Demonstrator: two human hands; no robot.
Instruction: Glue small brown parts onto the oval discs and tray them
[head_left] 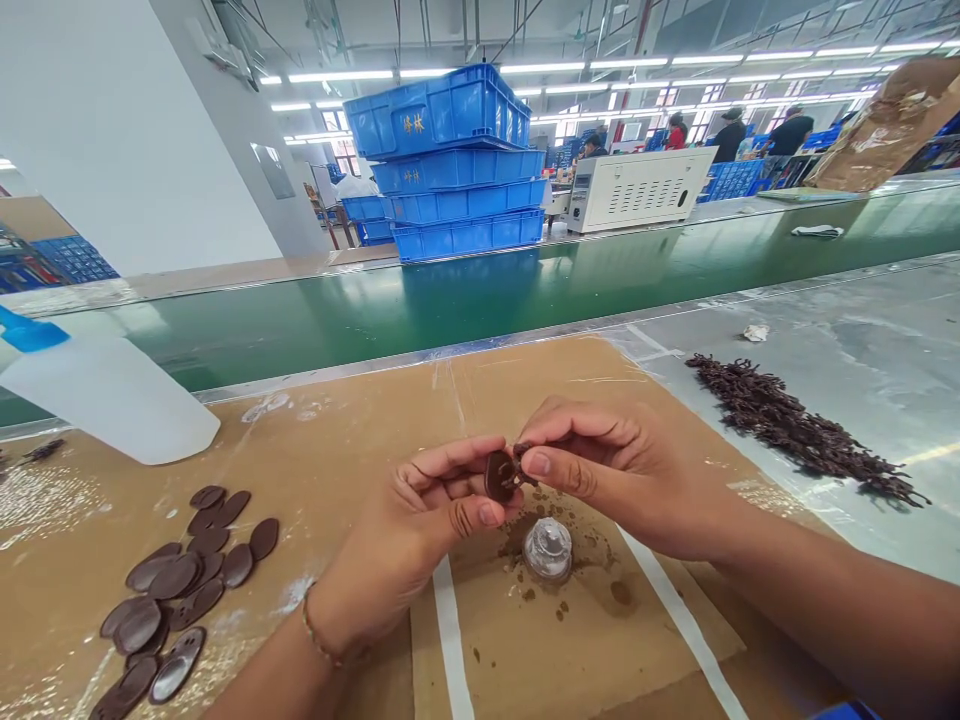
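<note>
Between the thumb and fingers of my left hand (427, 520) is a dark brown oval piece (499, 477), tilted up on edge. My right hand (607, 465) pinches a small dark brown twisted piece (523, 462) against the oval's right side; how the two join is too small to make out. Just below the hands, a small clear glass jar (548, 550) stands on the brown board among dark wet spots. Several similar brown ovals (176, 578) lie in a loose pile at the left. A long heap of dark twisted pieces (795, 425) rests to the right.
A white squeeze bottle (112, 395) with a blue cap lies tilted at the left. Behind the board runs a green conveyor belt (337, 318). Blue crates (465, 205) stand stacked beyond it, beside a pale metal machine (637, 190). People are in the background.
</note>
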